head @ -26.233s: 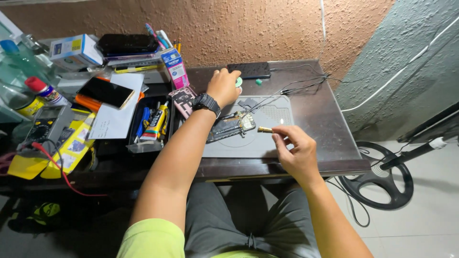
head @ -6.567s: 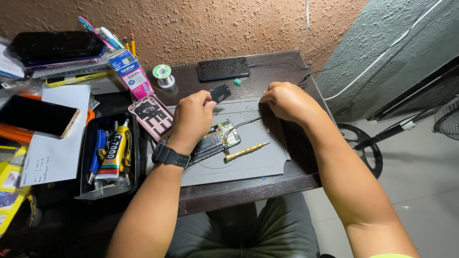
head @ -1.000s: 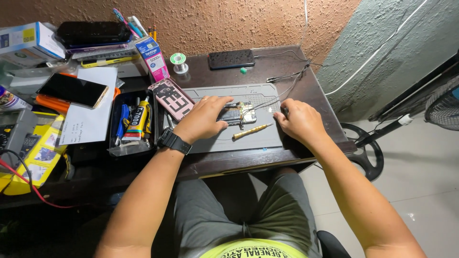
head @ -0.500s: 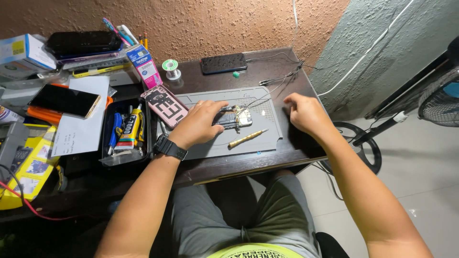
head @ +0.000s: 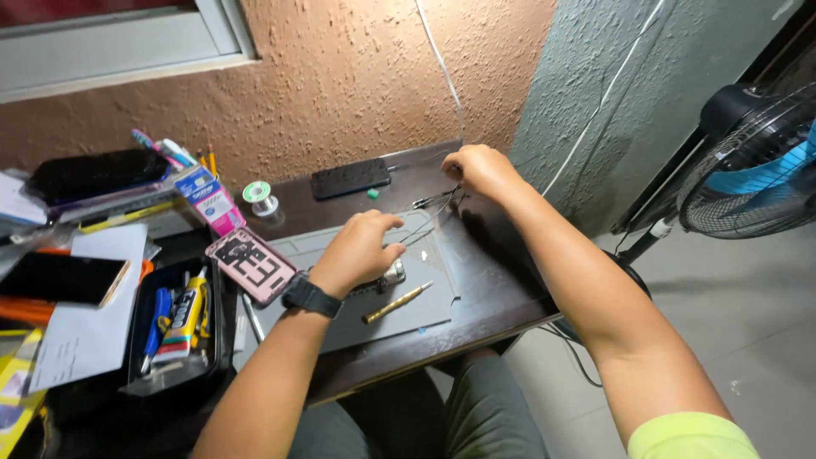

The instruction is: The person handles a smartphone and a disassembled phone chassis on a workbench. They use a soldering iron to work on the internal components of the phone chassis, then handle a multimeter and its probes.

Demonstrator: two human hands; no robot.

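- My left hand [head: 357, 251] lies palm down on the grey work mat [head: 340, 314], fingers loosely curled over a small metal part [head: 393, 274] that peeks out at the right of my palm; whether I am gripping it I cannot tell
- A black wristwatch [head: 308, 297] sits on that wrist
- My right hand [head: 478, 168] is at the far right of the dark table [head: 501, 289], fingers closed around the thin tweezers [head: 433, 201], whose tips point left toward the mat
- A brass-coloured screwdriver bit [head: 398, 303] lies on the mat just near of my left hand, apart from it
- A pink phone back frame [head: 253, 265] rests at the mat's left edge, beside my left wrist
- Far from it stand a solder spool [head: 259, 195] and a dark phone [head: 349, 178] lying flat near the wall
- At the left, a black tray [head: 140, 374] holds a glue tube [head: 183, 314] and a blue tool [head: 158, 310]
- A fan [head: 752, 170] stands on the floor at the far right
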